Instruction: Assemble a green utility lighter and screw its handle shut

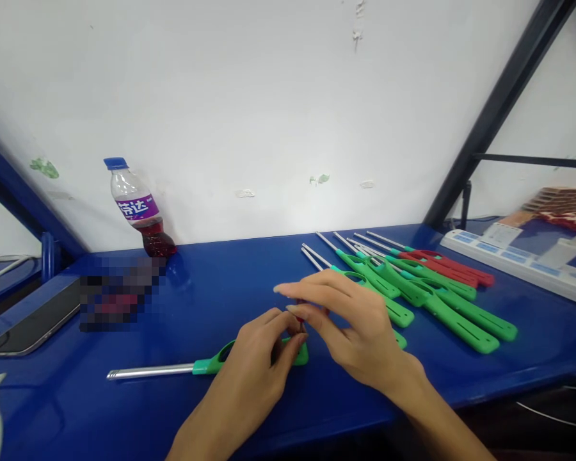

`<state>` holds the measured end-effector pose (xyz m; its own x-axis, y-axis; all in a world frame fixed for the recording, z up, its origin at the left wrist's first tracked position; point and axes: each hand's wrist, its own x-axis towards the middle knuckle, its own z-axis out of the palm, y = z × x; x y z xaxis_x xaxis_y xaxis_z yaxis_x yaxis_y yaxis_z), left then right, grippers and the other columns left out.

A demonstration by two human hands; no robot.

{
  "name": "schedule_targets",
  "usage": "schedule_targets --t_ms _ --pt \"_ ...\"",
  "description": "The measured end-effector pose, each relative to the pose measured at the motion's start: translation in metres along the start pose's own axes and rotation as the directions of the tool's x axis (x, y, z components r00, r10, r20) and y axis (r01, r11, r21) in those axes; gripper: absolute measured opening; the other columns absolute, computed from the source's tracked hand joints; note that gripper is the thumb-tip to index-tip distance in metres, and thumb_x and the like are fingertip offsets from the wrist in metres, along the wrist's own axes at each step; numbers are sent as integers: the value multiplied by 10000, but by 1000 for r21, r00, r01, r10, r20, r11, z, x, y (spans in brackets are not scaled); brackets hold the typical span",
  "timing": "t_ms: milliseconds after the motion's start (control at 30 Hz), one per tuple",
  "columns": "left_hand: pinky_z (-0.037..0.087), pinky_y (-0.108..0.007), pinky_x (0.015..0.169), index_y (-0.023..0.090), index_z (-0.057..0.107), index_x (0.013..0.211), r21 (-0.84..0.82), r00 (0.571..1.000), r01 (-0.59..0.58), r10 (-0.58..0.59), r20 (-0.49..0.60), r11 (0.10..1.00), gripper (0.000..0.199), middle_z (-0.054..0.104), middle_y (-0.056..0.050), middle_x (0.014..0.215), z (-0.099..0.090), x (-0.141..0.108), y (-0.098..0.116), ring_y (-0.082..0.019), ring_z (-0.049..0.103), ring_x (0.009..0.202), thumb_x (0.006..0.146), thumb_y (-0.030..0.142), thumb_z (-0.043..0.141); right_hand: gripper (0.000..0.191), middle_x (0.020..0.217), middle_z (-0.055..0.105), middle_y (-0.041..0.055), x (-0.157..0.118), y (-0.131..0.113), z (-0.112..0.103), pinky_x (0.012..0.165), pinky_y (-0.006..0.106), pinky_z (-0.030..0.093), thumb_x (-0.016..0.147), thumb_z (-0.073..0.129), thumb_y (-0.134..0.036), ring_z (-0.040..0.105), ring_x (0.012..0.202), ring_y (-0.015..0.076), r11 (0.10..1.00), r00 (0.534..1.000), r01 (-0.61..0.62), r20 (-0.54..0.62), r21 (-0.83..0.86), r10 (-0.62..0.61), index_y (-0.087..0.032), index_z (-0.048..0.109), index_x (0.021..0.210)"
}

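A green gas lighter [211, 363] with a long metal barrel lies flat on the blue table, barrel to the left. Over its handle is my left hand [252, 371], thumb and forefinger pinched together at the lower end of a thin metal shaft. What sits between those fingertips is too small to name. My right hand [352, 330] comes from the right and is closed on a small red-handled screwdriver [300, 316], held roughly upright. Its tip is hidden by my left fingers. Behind my right hand several green lighters [461, 320] lie in a pile.
Red lighters [461, 267] lie at the pile's back. A white power strip [513, 259] runs along the right side. At the left are a purple-labelled drink bottle [137, 208], a phone [36, 320] and a pixelated patch. A white wall rises behind the blue table [230, 282].
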<state>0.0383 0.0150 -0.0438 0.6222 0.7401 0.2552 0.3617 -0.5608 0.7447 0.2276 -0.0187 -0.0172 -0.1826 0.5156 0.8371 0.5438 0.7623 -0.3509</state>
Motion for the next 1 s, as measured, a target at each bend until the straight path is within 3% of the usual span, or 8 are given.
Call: schedule_targets --t_ms 133,267,333,500,567,767,900,1000 --pt "465 -290 753 245 668 915 -13 999 -21 21 -26 1000 226 703 24 880 4 1 2 -161 602 726 1094 259 531 222 1054 750 51 0 -2 -1 668 242 580 1088 661 -157 686 747 113 998 999 -6 -40 -63 3 -202 816 1239" --pt "421 -272 651 245 654 932 -18 1000 1 -2 -24 1000 178 665 55 770 3 2 3 -145 543 619 1082 268 561 334 1288 788 91 1 -3 -1 966 275 624 1088 547 -72 765 1140 168 1000 999 9 -42 -23 -10 -176 760 1324" --pt "409 -271 638 243 642 919 -15 1000 5 -6 -23 1000 175 653 60 747 2 3 2 -141 521 594 1075 257 564 400 1337 793 72 1 -2 -1 1041 272 605 1079 511 -20 750 1222 155 1000 999 17 -42 -18 -17 -192 727 1368" --pt "434 -279 694 238 639 903 -5 1000 -12 12 -23 1000 199 691 38 794 2 4 1 -155 559 646 1075 229 539 199 1050 760 42 1 -1 -1 685 219 591 1063 703 -132 720 835 115 997 995 -30 -93 -74 23 -199 783 1232" --pt "444 -281 711 238 647 916 -4 1000 -16 15 -19 1000 197 709 32 824 2 3 1 -160 579 671 1077 224 535 165 1019 725 45 1 -2 -2 629 228 567 1057 730 -172 692 781 115 995 995 -40 -94 -88 32 -195 805 1201" --pt "453 -293 736 236 634 899 3 1000 -15 15 -11 1000 215 727 18 858 1 3 3 -174 609 710 1081 223 519 453 1371 770 68 -1 -1 -1 948 279 630 1106 505 -61 765 1148 156 998 1000 -25 1 -50 25 -221 650 1504" --pt "452 -299 750 237 655 939 5 1000 -18 18 -3 1000 206 733 15 873 0 3 5 -177 605 708 1080 211 508 269 1081 760 35 0 -2 1 682 235 583 1095 635 -133 734 853 124 995 998 -57 -44 -86 53 -216 739 1328" --pt "453 -302 755 236 673 976 5 1000 -22 22 6 1000 204 749 10 906 0 3 7 -179 624 727 1083 209 502 123 959 683 14 0 -3 0 598 239 531 1059 747 -220 647 708 104 991 995 -72 -83 -111 63 -214 789 1175"
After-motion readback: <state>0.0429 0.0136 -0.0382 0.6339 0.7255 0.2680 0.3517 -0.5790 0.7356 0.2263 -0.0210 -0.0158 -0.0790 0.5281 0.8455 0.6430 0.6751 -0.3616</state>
